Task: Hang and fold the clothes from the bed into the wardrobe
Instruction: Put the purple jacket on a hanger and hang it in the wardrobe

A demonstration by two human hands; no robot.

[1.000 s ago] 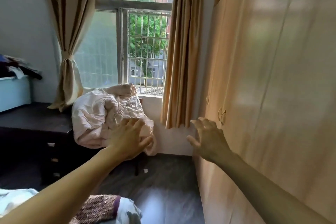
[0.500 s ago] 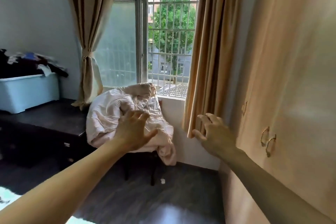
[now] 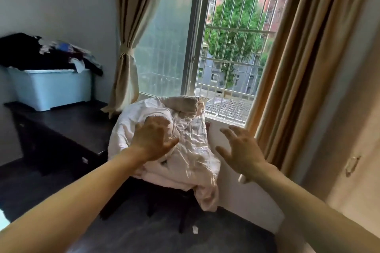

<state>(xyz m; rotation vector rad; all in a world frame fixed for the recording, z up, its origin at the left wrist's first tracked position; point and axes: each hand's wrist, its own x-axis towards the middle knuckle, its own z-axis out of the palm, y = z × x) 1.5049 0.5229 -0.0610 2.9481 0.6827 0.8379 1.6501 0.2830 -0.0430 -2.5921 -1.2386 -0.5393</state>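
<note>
The wardrobe (image 3: 349, 125) fills the 3 o'clock edge of the view, its pale wooden door face carrying a small metal handle (image 3: 352, 163) at about 4 o'clock. Just to the 9 o'clock side of that door the right hand (image 3: 241, 151) is raised with fingers spread wide and thumb out, holding nothing, in front of the white wall under the window sill. The left hand (image 3: 153, 139) is near the centre, also wide and empty, its fingers splayed over a crumpled pale pink quilt (image 3: 191, 139); whether it touches the fabric I cannot tell. The quilt is heaped on a dark chair (image 3: 164, 197), one corner hanging down toward 5 o'clock. At 9 o'clock a dark counter (image 3: 61, 121) carries a light blue storage box (image 3: 53, 88), and a pile of mostly dark clothes (image 3: 30, 51) spills over the box's rim. A tied-back beige curtain (image 3: 131, 26) hangs at 11 o'clock, a loose one (image 3: 298, 68) at 2 o'clock, with the barred window (image 3: 236, 47) between them. A scrap of white paper (image 3: 195, 229) lies on the dark floor (image 3: 144, 232) at 6 o'clock.
</note>
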